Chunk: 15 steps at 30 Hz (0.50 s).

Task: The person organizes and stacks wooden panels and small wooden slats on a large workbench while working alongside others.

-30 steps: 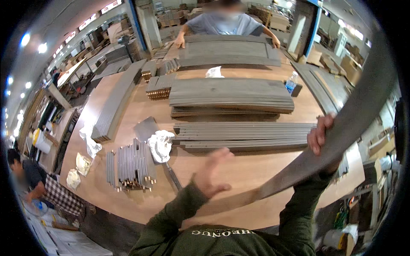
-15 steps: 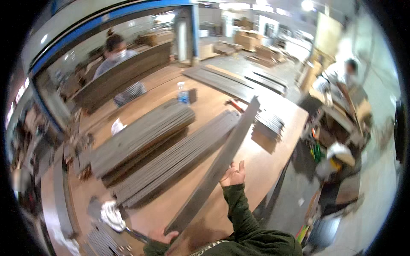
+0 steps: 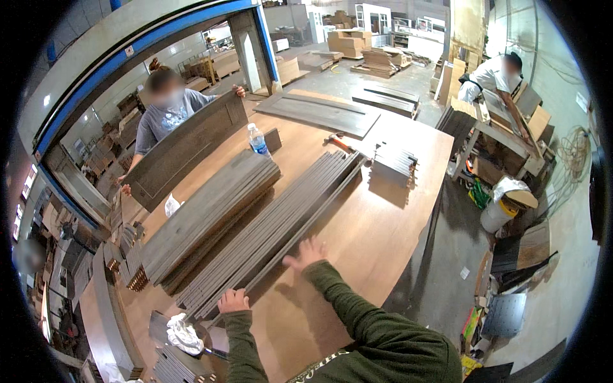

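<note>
A row of long dark grey wooden strips (image 3: 262, 239) stands packed side by side across the table. My left hand (image 3: 234, 300) is at the near part of the row, its fingers lying against the outermost strip, not wrapped round it. Farther along the same side, my right hand (image 3: 308, 254) is open with fingers spread, close to the row and holding nothing. Left of the row lies a stack of wider grey boards (image 3: 214, 214). White crumpled cloth (image 3: 184, 334) sits near the row's near end, beside a bundle of short grey pieces (image 3: 181, 366).
Across the table a person holds a dark grey panel (image 3: 191, 145). A water bottle (image 3: 258, 140), a red-handled hammer (image 3: 338, 142), a bundle of short strips (image 3: 393, 164) and a flat panel (image 3: 319, 112) lie on the table (image 3: 408, 223). Another person bends over a bench at right.
The long strip lifted in my left hand now rests along the row's right side. My right hand has moved left and nearer; the person opposite has raised the panel into fuller view.
</note>
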Available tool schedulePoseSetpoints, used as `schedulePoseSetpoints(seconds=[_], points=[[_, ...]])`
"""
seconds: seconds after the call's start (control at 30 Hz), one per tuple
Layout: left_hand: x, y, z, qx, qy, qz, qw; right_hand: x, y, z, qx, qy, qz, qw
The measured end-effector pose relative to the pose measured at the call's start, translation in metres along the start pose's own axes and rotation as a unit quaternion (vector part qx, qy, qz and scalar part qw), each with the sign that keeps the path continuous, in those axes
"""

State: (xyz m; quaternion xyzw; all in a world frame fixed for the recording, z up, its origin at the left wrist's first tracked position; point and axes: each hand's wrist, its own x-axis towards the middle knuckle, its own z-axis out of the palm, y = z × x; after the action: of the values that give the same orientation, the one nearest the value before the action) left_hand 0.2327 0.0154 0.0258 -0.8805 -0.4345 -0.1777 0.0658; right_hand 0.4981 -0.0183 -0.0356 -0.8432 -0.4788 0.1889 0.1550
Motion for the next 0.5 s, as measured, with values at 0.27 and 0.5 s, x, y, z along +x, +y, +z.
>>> schedulePoseSetpoints(seconds=[0.27,0.5], points=[[-0.17,-0.054,0.051,-0.121,-0.151,-0.128,0.973,-0.012,-0.064,0.031,-0.092,-0.021,-0.114,0.989],[-0.196,0.018,-0.069,-0.35,0.009,-0.262,0.9,0.018,0.026,0.045,-0.103,0.068,-0.021,0.992]])
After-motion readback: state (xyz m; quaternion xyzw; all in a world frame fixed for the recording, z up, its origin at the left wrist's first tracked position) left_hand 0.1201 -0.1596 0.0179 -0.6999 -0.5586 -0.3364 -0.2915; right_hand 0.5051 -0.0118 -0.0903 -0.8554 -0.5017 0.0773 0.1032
